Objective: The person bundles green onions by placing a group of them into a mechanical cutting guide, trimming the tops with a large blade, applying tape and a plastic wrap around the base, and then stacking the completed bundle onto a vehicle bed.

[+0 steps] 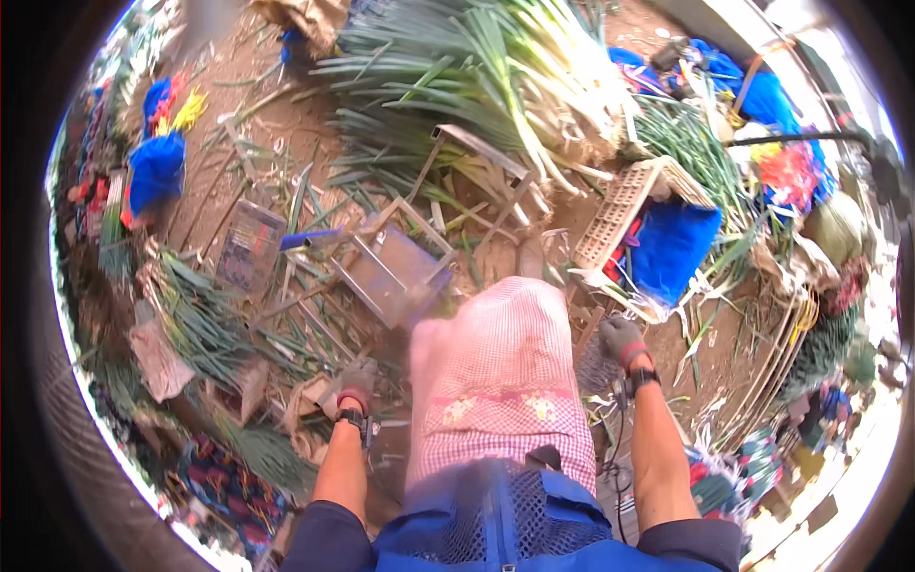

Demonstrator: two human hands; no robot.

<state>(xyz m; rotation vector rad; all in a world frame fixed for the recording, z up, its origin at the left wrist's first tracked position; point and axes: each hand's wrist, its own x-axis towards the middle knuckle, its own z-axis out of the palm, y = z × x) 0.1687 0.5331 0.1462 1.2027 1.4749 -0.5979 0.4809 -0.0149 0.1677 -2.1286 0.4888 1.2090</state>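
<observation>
My right hand [620, 337], in a grey glove with a red cuff, is curled at the near corner of a beige plastic crate [616, 207]. Whether its fingers grip the rim is not clear. A blue cloth [675, 247] hangs inside and over the side of the crate. My left hand [357, 382], gloved alike, is down at my left side, its fingers blurred, close to some brown sacking [307, 422]. Between my arms spreads a pink checked apron [500, 343]. Ahead lies a large heap of long green onions or leeks [472, 86], white ends to the right.
A metal frame [389, 261] stands in front of me, with another metal frame [493, 154] beyond it. A flat weighing-scale-like panel [250, 243] lies left. More green stalks [204, 322] are bundled at left. Long thin poles [775, 365] lie at right. Loose leaves litter the dirt floor.
</observation>
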